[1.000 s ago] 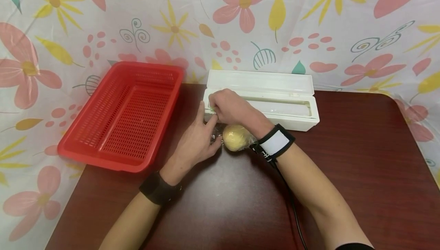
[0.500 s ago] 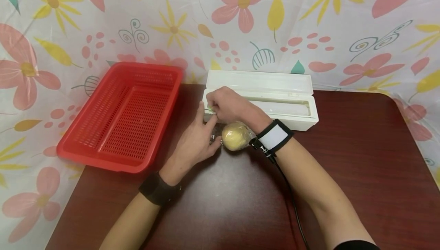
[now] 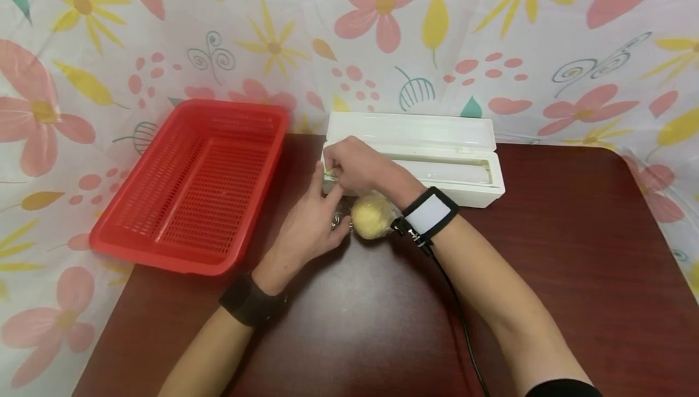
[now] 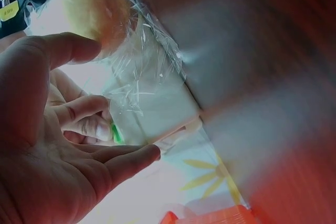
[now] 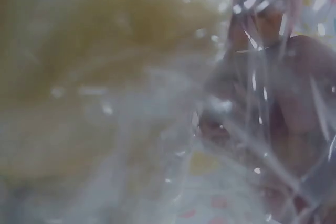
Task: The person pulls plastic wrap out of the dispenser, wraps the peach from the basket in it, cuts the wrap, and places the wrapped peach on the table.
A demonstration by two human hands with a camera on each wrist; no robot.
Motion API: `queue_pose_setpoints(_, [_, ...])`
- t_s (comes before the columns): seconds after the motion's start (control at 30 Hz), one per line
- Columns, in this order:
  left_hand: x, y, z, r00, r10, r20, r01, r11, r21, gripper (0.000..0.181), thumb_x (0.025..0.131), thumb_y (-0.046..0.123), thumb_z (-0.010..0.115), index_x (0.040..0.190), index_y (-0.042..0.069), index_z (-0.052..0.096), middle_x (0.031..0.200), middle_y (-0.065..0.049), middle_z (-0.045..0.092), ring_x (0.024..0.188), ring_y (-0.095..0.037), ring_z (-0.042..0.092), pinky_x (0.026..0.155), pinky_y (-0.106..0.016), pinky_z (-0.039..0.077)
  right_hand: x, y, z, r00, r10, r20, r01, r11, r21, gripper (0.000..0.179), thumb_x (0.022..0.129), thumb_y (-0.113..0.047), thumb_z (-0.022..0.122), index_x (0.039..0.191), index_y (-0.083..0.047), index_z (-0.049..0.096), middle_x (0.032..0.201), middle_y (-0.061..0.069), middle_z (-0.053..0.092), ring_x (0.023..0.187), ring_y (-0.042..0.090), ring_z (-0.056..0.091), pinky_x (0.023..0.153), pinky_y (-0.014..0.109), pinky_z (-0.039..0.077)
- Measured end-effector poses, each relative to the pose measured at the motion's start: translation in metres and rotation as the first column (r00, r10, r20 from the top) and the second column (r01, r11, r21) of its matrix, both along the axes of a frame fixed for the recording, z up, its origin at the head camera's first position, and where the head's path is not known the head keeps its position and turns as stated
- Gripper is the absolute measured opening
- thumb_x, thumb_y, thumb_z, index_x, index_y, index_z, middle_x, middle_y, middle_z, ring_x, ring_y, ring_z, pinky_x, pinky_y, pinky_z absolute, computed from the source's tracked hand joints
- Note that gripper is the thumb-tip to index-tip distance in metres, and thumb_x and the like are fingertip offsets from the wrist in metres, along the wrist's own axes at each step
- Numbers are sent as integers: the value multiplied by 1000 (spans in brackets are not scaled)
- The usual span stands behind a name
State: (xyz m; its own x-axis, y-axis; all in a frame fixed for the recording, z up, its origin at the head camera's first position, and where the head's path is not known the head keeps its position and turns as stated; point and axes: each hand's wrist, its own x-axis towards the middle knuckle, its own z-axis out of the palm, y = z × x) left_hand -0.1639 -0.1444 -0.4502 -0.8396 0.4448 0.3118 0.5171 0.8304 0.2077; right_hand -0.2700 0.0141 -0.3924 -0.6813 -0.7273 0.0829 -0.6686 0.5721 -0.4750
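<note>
A white cling film box (image 3: 448, 194) stands with its lid up, a film roll (image 3: 445, 172) inside. My right hand (image 3: 357, 166) pinches a small green slider (image 4: 116, 134) at the left end of the box's front edge. Below the right wrist, a round yellow fruit or vegetable (image 3: 372, 218), its kind unclear, is wrapped in clear film (image 4: 134, 82). My left hand (image 3: 308, 224) has its fingers extended; one fingertip is at the box's left corner, and the thumb lies beside the wrapped item. Film and the yellow item blur most of the right wrist view.
A red perforated basket (image 3: 251, 227) stands left of the box on the dark wooden table (image 3: 349, 324). Behind is a floral cloth (image 3: 382, 69). A black cable (image 3: 461, 318) runs from the right wrist strap down the table.
My right hand has slid a short way left along the box's front edge with the green slider. The left hand stays in place, and the yellow item has hardly shifted.
</note>
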Motion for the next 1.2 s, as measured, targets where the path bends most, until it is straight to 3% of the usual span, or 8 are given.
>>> queue_pose_setpoints(0.23, [1, 3, 0, 999, -30, 36, 28, 999, 42, 73, 90, 29, 77, 155, 10, 47, 167, -40, 17, 63, -26, 64, 45, -31, 49, -5, -1, -1, 998, -9, 58, 8, 1000, 13, 20, 83, 11, 60, 83, -8, 67, 79, 3, 65, 80, 17, 61, 76, 30, 51])
queue_pose_setpoints(0.57, [-1, 4, 3, 999, -27, 43, 25, 999, 33, 69, 92, 31, 77, 153, 10, 50, 167, -39, 18, 65, -26, 63, 46, -31, 48, -6, -1, 1, 999, -19, 48, 17, 999, 34, 20, 84, 10, 59, 84, -8, 69, 81, 4, 67, 81, 19, 62, 76, 31, 52])
queue_pose_setpoints(0.87, [-2, -3, 0, 1000, -8, 18, 8, 1000, 2, 75, 90, 32, 78, 156, 12, 48, 165, -39, 22, 60, -24, 61, 44, -31, 47, -3, 0, -8, 995, -6, 97, 10, 999, -44, 11, 95, 1, 65, 94, -7, 73, 89, 4, 75, 88, 20, 67, 84, 35, 56])
queue_pose_setpoints(1.2, [-8, 2, -3, 1000, -14, 17, 14, 1000, -10, 65, 91, 33, 77, 148, 13, 52, 161, -42, 28, 58, -26, 61, 44, -35, 49, 7, 33, 1, 997, 28, 77, -24, 998, -51, 20, 104, -8, 58, 110, -6, 77, 93, 3, 70, 90, 21, 62, 89, 38, 51])
